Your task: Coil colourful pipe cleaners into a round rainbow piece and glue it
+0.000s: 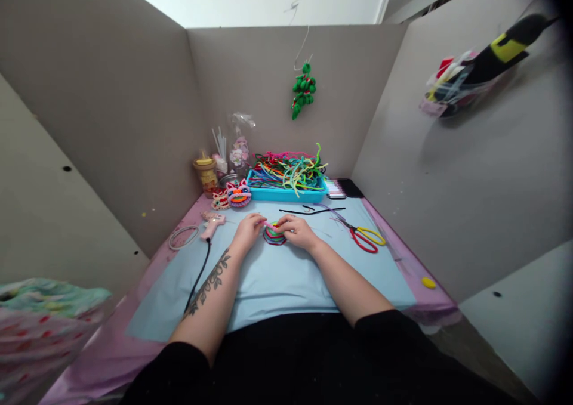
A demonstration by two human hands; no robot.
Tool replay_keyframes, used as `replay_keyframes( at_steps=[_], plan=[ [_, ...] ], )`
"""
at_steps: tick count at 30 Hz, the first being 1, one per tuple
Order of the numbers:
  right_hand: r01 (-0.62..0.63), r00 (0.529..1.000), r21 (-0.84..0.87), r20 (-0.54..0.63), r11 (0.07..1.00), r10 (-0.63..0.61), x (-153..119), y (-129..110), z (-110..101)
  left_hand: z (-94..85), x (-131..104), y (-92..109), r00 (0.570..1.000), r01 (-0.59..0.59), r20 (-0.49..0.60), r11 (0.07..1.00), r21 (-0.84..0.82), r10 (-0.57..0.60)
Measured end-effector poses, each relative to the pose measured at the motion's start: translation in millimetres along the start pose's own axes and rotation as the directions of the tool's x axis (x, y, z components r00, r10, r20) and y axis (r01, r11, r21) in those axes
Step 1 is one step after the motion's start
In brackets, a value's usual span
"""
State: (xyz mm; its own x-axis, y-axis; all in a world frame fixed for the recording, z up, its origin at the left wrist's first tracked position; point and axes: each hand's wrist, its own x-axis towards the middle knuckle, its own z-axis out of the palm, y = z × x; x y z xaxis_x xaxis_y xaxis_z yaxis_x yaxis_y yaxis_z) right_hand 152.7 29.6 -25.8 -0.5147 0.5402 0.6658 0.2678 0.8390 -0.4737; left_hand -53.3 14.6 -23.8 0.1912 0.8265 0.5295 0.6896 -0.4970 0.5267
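A small rounded piece of pipe-cleaner work, banded in red, green and other colours, lies on the blue cloth between my hands. At its upper left edge, my left hand pinches a pink pipe cleaner. My right hand bends over the piece from the right, its closed fingertips gripping the banded work near the pink strand. The exact fingertip contact is too small to make out.
Behind stands a blue tray of pipe cleaners, beside a phone. Scissors and black stems lie at right. A pink glue gun with its cord, lion-head figures and a cup are left. Partition walls enclose the table.
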Motion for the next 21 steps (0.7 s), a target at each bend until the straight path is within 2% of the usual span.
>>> replay_keyframes(
  at_steps=[5,11,16,21],
  plan=[
    [0.000,1.000,-0.001,-0.001,1.000,0.000,0.2,-1.6,-0.2,-2.1,-0.6,-1.8,0.999,0.051,0.008,0.995,0.087,-0.052],
    [-0.008,1.000,0.004,0.017,1.000,0.008,1.3,-3.8,-1.4,-2.9,-0.5,2.7,0.984,0.075,0.147,0.986,0.151,-0.098],
    [0.000,1.000,0.005,0.014,1.000,0.000,1.6,-4.7,-1.5,-4.1,-1.1,6.5,0.960,0.168,0.206,0.978,0.121,-0.190],
    [-0.005,1.000,0.004,0.015,1.000,0.005,1.4,-4.5,-1.2,-6.4,-1.0,6.6,0.945,0.208,0.238,0.973,0.101,-0.226]
  ],
)
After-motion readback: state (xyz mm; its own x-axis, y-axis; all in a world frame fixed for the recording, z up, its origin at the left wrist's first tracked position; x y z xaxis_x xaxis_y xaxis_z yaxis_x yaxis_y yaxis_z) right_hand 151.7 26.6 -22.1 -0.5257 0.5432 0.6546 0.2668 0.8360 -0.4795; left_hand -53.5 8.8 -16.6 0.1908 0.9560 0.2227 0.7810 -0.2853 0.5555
